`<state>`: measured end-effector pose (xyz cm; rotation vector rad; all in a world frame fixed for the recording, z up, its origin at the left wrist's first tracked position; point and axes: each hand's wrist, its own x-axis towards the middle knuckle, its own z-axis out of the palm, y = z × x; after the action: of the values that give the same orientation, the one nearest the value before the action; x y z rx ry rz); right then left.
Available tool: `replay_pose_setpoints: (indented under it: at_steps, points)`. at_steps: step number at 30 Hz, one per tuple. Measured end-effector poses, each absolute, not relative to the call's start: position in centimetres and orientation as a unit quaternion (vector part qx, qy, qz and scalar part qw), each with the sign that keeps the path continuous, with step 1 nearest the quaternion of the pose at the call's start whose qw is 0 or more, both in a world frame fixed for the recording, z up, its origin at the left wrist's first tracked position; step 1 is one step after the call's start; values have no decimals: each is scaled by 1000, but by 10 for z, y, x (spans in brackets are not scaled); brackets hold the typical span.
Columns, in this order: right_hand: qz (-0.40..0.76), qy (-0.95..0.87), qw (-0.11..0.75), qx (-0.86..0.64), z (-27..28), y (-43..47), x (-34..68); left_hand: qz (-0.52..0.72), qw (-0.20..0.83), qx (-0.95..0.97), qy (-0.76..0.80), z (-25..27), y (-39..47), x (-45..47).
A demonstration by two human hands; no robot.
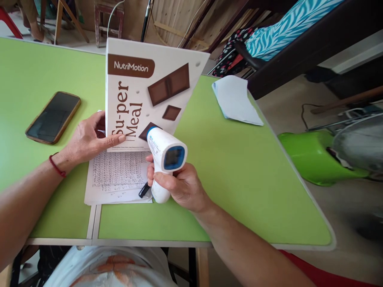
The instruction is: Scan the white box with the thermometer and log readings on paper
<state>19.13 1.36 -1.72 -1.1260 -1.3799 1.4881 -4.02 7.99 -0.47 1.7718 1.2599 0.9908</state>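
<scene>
My left hand (92,137) grips the lower left edge of a white and brown NutriMotion meal box (131,91), thumb across its front and fingers behind. The box stands upright, its printed face toward me. In my right hand (182,185) is a white and blue infrared thermometer (166,149), held by its handle with the dark screen facing me and its front end close to the box. Below the box lie sheets of handwritten paper (116,171). A black pen (144,190) rests on them, partly hidden behind the thermometer.
A phone (54,117) in a brown case lies left on the green table (239,191). Folded white paper (236,99) sits near the table's right edge. Beyond that edge, a bright green tub (317,155) stands on the floor. A person's foot (38,34) shows at the far left.
</scene>
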Motion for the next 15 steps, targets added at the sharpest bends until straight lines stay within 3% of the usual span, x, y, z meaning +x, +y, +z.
replay_pose_setpoints:
  at_steps: [5, 10, 13, 15]
  points:
    - [517, -587, 427, -453, -17, 14, 198, 402, 367, 682, 488, -8, 78, -40]
    - [168, -646, 550, -501, -14, 34, 225, 483, 338, 671, 449, -12, 79, -42]
    - [5, -688, 441, -577, -18, 53, 248, 516, 303, 672, 435, -17, 86, -49]
    - [-39, -708, 353, -611, -23, 63, 260, 519, 287, 680, 431, -20, 90, -54]
